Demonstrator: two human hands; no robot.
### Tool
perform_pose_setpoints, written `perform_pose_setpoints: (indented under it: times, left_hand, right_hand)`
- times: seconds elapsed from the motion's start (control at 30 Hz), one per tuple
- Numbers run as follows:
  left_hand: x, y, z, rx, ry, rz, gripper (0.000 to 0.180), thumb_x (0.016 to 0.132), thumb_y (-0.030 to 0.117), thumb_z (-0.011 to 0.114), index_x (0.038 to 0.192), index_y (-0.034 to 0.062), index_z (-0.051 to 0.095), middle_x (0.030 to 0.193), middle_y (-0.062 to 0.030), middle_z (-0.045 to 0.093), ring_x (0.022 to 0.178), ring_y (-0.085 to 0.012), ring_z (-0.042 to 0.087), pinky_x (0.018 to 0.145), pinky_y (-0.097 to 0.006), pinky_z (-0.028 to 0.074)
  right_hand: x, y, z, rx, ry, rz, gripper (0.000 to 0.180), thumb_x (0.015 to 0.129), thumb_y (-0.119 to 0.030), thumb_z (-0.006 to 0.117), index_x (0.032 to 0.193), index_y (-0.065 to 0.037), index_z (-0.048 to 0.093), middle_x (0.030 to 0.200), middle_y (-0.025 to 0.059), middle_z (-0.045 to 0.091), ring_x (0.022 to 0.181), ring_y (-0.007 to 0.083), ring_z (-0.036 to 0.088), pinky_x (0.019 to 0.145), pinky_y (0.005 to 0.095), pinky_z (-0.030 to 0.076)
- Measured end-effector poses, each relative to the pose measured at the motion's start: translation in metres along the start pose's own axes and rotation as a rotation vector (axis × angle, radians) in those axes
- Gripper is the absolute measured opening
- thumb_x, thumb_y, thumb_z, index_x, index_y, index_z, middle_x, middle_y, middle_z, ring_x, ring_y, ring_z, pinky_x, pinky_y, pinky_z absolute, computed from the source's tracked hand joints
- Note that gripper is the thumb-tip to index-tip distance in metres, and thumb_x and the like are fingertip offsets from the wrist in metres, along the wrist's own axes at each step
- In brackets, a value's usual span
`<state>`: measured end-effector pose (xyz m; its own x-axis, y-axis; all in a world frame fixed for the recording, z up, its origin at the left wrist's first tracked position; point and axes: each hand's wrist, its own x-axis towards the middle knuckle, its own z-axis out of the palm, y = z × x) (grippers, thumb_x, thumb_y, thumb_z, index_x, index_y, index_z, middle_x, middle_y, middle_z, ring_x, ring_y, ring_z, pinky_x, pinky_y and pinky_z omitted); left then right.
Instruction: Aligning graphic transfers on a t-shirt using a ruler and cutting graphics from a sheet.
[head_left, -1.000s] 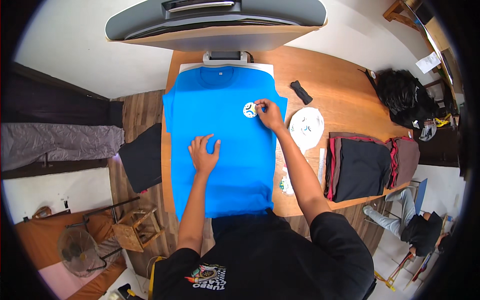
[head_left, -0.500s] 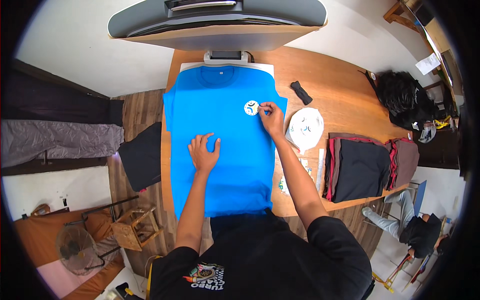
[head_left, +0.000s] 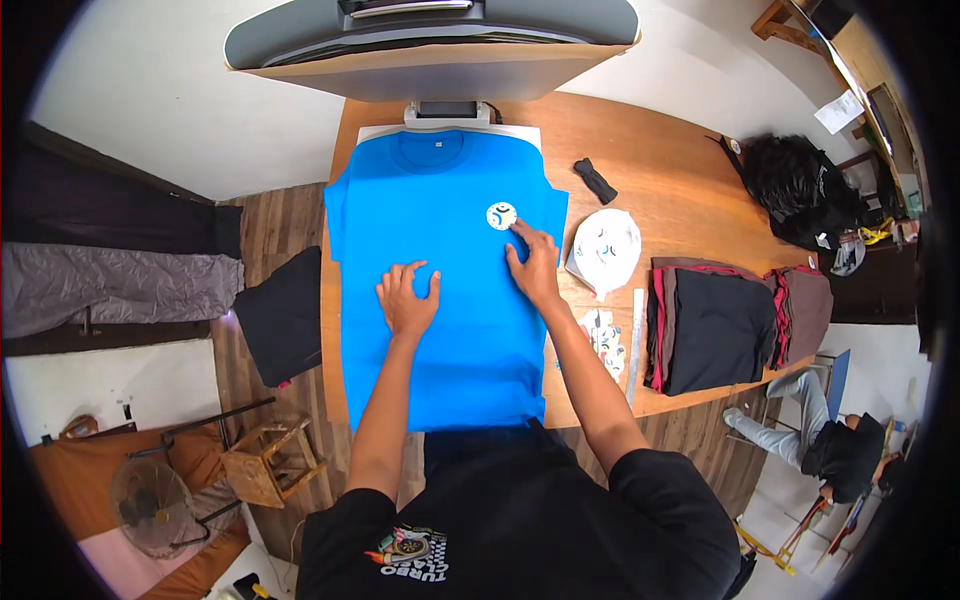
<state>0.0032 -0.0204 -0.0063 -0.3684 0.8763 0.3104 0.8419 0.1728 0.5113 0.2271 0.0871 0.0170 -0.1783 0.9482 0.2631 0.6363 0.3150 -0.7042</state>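
Note:
A blue T-shirt (head_left: pixel 440 210) lies spread over the white bed of a heat press, its collar at the far end. On the chest, toward the right, rests a small round white patch (head_left: pixel 500 214) with dark, blue and yellow marks. My right hand (head_left: pixel 536 268) has its index fingertip at the patch's lower right edge, with the thumb held apart. Spread on the middle of the shirt is my left hand (head_left: pixel 408 302), fingers apart and nothing in them. The raised upper plate (head_left: pixel 430 75) of the heat press stands beyond the collar.
Right of the shirt on the wooden table (head_left: pixel 640 150) are a black cloth bundle (head_left: pixel 596 181), a white printed bag (head_left: pixel 606 250), printed cutouts (head_left: pixel 606 345), a ruler (head_left: pixel 635 345) and folded dark garments (head_left: pixel 715 325). A person (head_left: pixel 845 455) sits at the far right.
My right hand has released its pinch on the round patch's edge and moved slightly down, index finger now resting at it. My left hand stays on the shirt. The view has shifted slightly.

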Motion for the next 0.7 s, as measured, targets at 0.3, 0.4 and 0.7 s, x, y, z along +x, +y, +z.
perform_pose_setpoints:
  times: [0.3,0.4,0.7]
  left_hand:
    - [-0.002,-0.001,-0.001,-0.003,-0.010,0.011,0.031,0.089,0.038,0.076,0.113,0.0186,0.070,0.098,-0.0023,0.056,0.093,-0.0212,0.053,0.083,-0.039,0.037]
    - [-0.003,-0.001,-0.001,0.010,-0.022,0.016,0.031,0.089,0.038,0.076,0.114,0.0192,0.070,0.098,-0.0020,0.055,0.094,-0.0212,0.053,0.083,-0.039,0.037]
    - [-0.004,-0.002,0.002,0.022,-0.067,0.015,0.031,0.092,0.041,0.071,0.115,0.0202,0.069,0.105,-0.0033,0.059,0.100,-0.0252,0.054,0.086,-0.041,0.037]
  right_hand:
    - [-0.014,-0.008,0.010,-0.279,-0.002,-0.130,0.046,0.088,-0.014,0.064,0.133,-0.009,0.062,0.149,0.0115,0.051,0.124,0.0347,0.051,0.104,0.0492,0.036]
    - [-0.010,-0.010,0.017,-0.390,0.000,-0.168,0.046,0.088,-0.015,0.062,0.134,-0.009,0.061,0.146,0.0122,0.053,0.122,0.0350,0.051,0.104,0.0496,0.036]
    - [-0.010,-0.013,0.036,-0.332,0.133,-0.035,0.041,0.092,-0.018,0.060,0.131,-0.008,0.060,0.145,0.0121,0.053,0.135,0.0398,0.043,0.113,0.0531,0.030]
